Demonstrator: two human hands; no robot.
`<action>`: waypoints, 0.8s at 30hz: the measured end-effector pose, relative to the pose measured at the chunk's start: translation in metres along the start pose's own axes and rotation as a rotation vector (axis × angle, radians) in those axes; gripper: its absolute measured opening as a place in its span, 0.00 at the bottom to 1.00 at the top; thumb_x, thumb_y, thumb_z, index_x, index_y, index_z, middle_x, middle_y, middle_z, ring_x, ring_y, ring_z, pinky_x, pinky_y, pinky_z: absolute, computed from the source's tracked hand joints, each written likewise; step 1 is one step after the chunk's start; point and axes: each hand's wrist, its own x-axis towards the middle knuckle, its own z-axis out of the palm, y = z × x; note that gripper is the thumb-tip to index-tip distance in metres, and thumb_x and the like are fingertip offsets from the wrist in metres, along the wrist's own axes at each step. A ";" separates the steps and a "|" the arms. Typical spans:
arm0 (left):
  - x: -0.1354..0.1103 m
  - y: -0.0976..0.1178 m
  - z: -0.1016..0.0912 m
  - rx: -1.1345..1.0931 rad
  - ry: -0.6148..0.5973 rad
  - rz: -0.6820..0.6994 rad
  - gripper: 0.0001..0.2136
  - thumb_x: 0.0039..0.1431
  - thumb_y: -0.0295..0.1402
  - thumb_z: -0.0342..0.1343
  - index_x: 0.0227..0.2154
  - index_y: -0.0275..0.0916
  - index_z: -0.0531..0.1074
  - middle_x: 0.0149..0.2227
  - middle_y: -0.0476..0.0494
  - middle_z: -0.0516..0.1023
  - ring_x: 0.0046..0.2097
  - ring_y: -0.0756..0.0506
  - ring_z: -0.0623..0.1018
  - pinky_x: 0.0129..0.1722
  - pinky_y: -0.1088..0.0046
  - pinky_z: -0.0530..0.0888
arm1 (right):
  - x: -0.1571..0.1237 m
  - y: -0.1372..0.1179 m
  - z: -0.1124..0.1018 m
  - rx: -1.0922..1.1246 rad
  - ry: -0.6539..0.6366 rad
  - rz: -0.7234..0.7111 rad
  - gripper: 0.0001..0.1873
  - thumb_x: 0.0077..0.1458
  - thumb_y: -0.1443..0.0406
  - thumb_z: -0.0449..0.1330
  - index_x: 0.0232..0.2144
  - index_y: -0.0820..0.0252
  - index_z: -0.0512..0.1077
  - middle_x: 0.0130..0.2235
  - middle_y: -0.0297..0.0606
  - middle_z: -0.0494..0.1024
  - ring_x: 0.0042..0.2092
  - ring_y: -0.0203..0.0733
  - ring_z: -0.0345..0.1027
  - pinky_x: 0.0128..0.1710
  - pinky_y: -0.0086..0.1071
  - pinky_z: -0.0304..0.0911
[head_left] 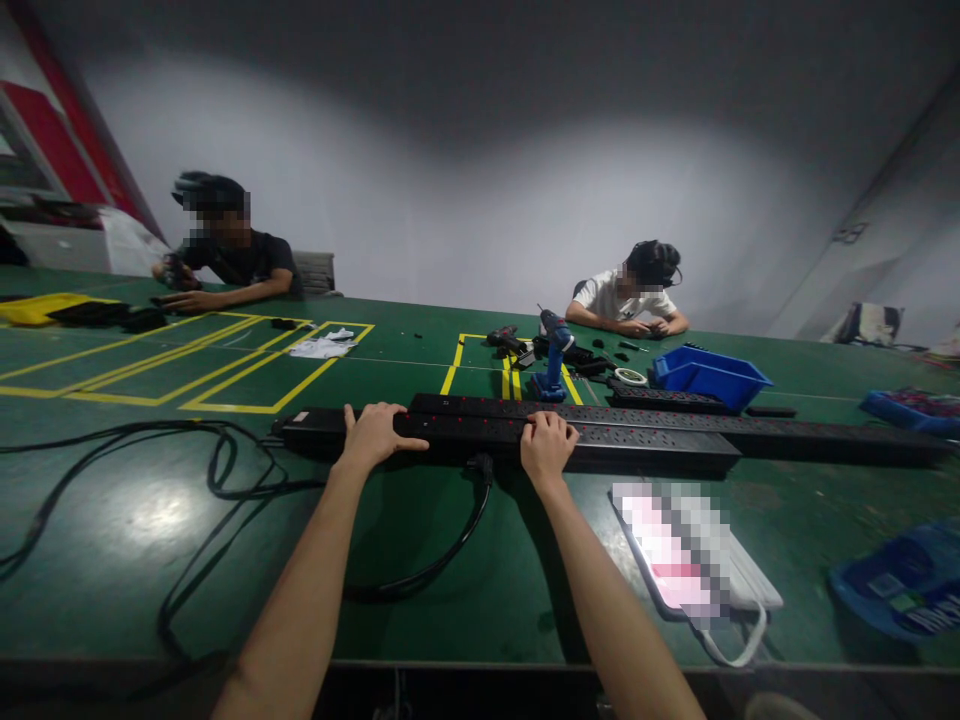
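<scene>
A long black power strip (469,436) with rows of sockets and small red marks lies across the green table in front of me. Over its left part, my left hand (373,436) grips the body, with the thumb stretched along the near side. My right hand (548,446) has its fingers curled over the top near the middle. Behind it, and partly hidden by it, is a second long black power strip (810,438), reaching farther right. Between my hands, a black plug (482,464) on a cable touches or nearly touches the strip's near side.
Black cable (225,470) loops at left. A lit phone (660,550), a white strap (739,650) and a blue plastic package (900,580) lie at right. Beyond the strips are a blue power drill (553,350) and a blue bin (709,378). Two people sit opposite.
</scene>
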 end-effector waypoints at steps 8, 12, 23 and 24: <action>0.000 0.000 0.001 0.003 0.005 -0.004 0.43 0.36 0.67 0.59 0.54 0.46 0.72 0.57 0.34 0.73 0.61 0.27 0.67 0.65 0.37 0.43 | 0.001 0.001 0.000 -0.035 -0.012 -0.012 0.15 0.62 0.66 0.49 0.39 0.56 0.76 0.45 0.44 0.76 0.48 0.49 0.63 0.52 0.44 0.44; 0.000 0.000 0.001 0.006 0.005 -0.009 0.44 0.36 0.67 0.59 0.54 0.45 0.72 0.56 0.34 0.74 0.61 0.27 0.66 0.66 0.40 0.44 | 0.001 0.001 0.001 -0.044 -0.021 -0.024 0.15 0.63 0.66 0.49 0.40 0.56 0.76 0.45 0.44 0.76 0.47 0.48 0.63 0.51 0.43 0.44; 0.001 0.000 0.004 -0.008 0.031 -0.014 0.43 0.36 0.67 0.59 0.53 0.46 0.72 0.56 0.35 0.74 0.61 0.28 0.66 0.65 0.40 0.43 | 0.002 0.000 -0.001 -0.083 -0.032 -0.045 0.15 0.65 0.65 0.47 0.40 0.56 0.75 0.44 0.44 0.76 0.46 0.48 0.63 0.50 0.42 0.45; 0.001 0.000 0.004 -0.005 0.032 -0.018 0.42 0.36 0.67 0.59 0.53 0.46 0.72 0.56 0.35 0.74 0.61 0.28 0.66 0.65 0.40 0.43 | 0.002 0.000 -0.001 -0.085 -0.034 -0.045 0.15 0.65 0.65 0.47 0.40 0.56 0.75 0.44 0.44 0.76 0.46 0.48 0.63 0.50 0.42 0.45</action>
